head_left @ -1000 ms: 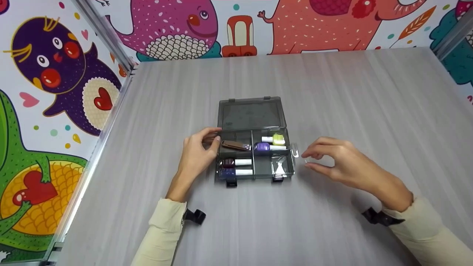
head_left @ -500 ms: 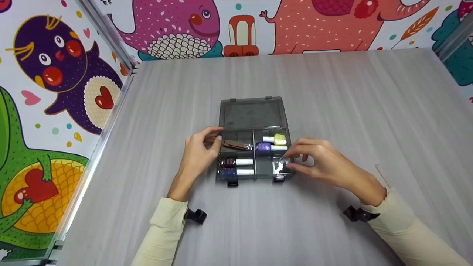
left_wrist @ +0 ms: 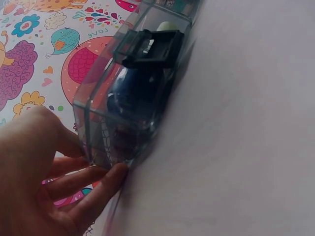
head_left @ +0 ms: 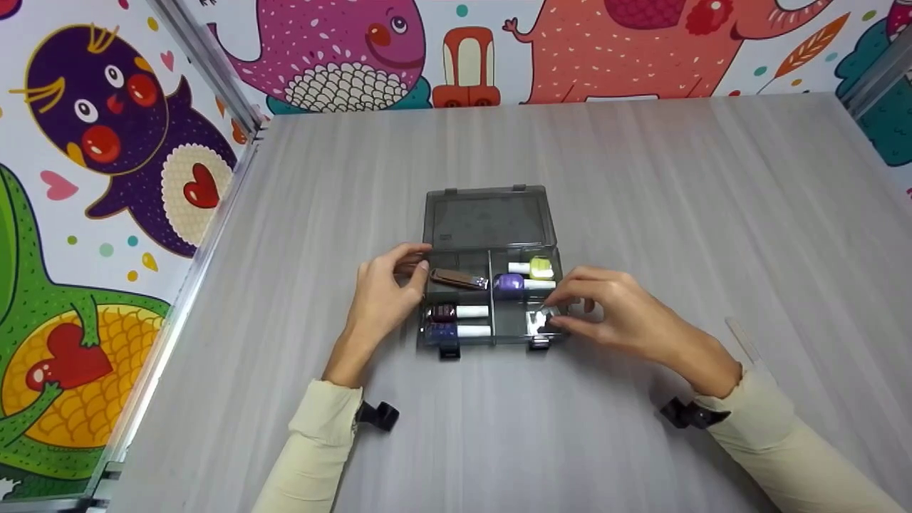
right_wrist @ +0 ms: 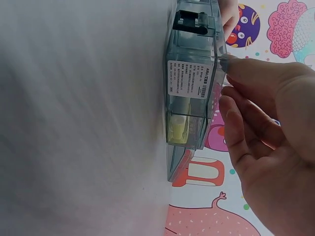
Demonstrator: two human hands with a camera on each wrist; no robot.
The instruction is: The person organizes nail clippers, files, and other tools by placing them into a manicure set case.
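Note:
A smoky clear compartment box [head_left: 501, 340] lies with its lid [head_left: 490, 216] folded back. My left hand [head_left: 385, 288] steadies its left side, thumb at the rim and fingers against the wall in the left wrist view. My right hand [head_left: 616, 306] reaches over the right wall, thumb and index tips bent toward a shiny clear packet [head_left: 534, 320] in the front right compartment; I cannot tell whether they pinch it. A brown nail clipper [head_left: 456, 278] is at back left, dark red [head_left: 445, 312] and blue [head_left: 442, 330] nail polish bottles at front left, purple [head_left: 509, 284] and yellow [head_left: 541, 268] at back right.
A thin pale stick [head_left: 743, 338] lies on the grey tabletop [head_left: 641, 178] beside my right forearm. A printed label [right_wrist: 189, 79] is on the box's right wall in the right wrist view. Cartoon-printed panels [head_left: 342, 57] stand along the back and left edges.
My right hand has moved left from beside the box to its front right compartment, then stayed there. The pale stick has come into view behind the arm. My left hand keeps its place.

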